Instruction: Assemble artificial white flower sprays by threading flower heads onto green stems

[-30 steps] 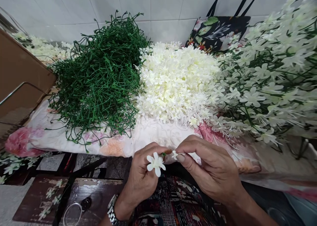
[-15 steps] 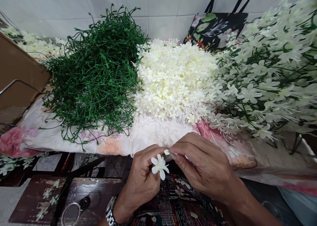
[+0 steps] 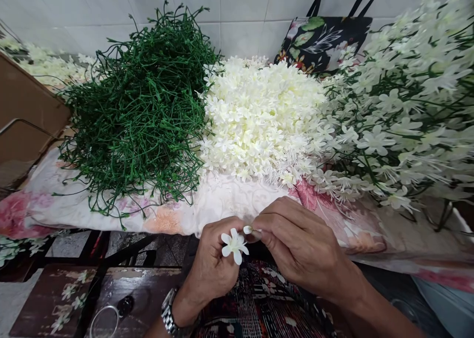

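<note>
My left hand [image 3: 218,259] is closed, with a white artificial flower [image 3: 234,246] showing at its thumb side. The flower's stem is hidden in the fist. My right hand [image 3: 305,249] pinches a small white flower bud [image 3: 248,230] between thumb and forefinger, right beside the left fingertips. Behind the hands lies a heap of loose white blossoms [image 3: 262,115]. To its left rises a pile of bare green plastic stems [image 3: 140,115]. A big bunch of white flowers on green stems [image 3: 392,125] spreads at the right.
A floral cloth [image 3: 222,199] covers the work surface, which ends just before my body. At the left stands a cardboard box [image 3: 27,120]; a flowered black bag [image 3: 322,44] leans on the tiled wall. Below is a brown wooden stool [image 3: 144,288].
The small white piece in my right fingers has moved left to the left fingertips and now shows as a narrow bud. The view has shifted slightly.
</note>
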The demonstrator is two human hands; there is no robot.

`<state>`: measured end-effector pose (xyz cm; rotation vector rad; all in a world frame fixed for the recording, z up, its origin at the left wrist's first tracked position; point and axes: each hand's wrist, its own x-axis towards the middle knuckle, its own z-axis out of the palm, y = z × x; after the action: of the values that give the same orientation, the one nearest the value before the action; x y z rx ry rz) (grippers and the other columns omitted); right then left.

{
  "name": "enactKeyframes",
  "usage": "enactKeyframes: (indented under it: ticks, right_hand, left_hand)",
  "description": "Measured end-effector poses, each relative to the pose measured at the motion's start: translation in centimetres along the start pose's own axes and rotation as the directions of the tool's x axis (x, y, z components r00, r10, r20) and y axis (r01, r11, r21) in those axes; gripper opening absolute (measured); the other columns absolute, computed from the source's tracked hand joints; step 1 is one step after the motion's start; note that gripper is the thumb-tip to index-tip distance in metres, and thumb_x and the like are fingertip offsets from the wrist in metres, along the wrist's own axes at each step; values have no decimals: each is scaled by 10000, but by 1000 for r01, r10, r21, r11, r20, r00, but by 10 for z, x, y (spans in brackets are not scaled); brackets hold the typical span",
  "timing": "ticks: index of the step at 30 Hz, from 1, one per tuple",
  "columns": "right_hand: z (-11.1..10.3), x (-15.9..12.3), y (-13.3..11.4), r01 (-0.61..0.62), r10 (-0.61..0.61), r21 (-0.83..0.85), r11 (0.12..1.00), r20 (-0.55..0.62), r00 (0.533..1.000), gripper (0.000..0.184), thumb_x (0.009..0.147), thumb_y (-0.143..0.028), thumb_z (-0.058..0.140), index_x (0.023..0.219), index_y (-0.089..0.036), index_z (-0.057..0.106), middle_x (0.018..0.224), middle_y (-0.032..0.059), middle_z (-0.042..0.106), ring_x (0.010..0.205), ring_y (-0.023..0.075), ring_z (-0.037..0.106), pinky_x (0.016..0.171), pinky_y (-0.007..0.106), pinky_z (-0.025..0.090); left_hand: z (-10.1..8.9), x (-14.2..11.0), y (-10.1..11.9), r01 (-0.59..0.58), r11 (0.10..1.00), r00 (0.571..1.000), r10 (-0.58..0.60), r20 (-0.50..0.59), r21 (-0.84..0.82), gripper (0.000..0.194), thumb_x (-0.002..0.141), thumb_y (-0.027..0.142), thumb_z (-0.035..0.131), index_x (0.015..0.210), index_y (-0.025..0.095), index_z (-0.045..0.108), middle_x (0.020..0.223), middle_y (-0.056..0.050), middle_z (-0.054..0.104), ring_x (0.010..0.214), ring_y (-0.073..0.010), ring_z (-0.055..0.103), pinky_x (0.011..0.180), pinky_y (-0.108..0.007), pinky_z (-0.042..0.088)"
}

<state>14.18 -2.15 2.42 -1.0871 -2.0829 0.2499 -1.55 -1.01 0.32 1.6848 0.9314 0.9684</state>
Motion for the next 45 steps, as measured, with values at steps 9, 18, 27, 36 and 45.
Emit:
enactKeyframes:
  ticks: [9,18,27,36,45]
  right_hand:
    - [3,5,5,-12,11,23,1000,46,999,202,835,-29,427,760,-118,593,651,41,540,631,130,475,560,245,400]
    - [17,0,5,-26,29,87,996,-35,999,162,835,-24,461,792,-117,586,670,48,547,656,130,490,577,249,424]
    - [-7,-1,6,-103,93,79,992,121,988,309,849,-247,574,1142,-155,536,904,64,618,809,141,597,701,244,506]
    - [-9,-4,2,-6,6,40,999,17,1000,110,829,-82,532,882,-150,600,764,46,597,708,129,549,624,245,475]
    - [5,-3,4,-12,10,46,999,40,999,138,857,-49,452,802,-131,548,694,38,531,659,121,497,598,244,444]
  left_hand:
    - [2,5,1,-3,1000,1000,3,-8,-21,272,803,136,377,565,200,264,521,55,253,484,-84,234,444,-214,231]
    - [5,5,-2,31,994,998,-37,-56,-105,254,798,166,403,557,192,328,518,48,314,492,-90,276,454,-209,269]
    - [-3,-1,-9,252,916,966,-257,26,-311,327,802,359,525,551,167,440,534,33,361,523,-98,305,483,-219,301]
    - [0,0,-2,192,968,981,-191,26,-162,342,831,350,458,542,171,427,522,32,339,508,-100,300,474,-230,268]
    - [0,3,2,78,995,997,-78,14,-66,298,823,230,390,559,204,253,523,56,239,487,-89,234,467,-229,233]
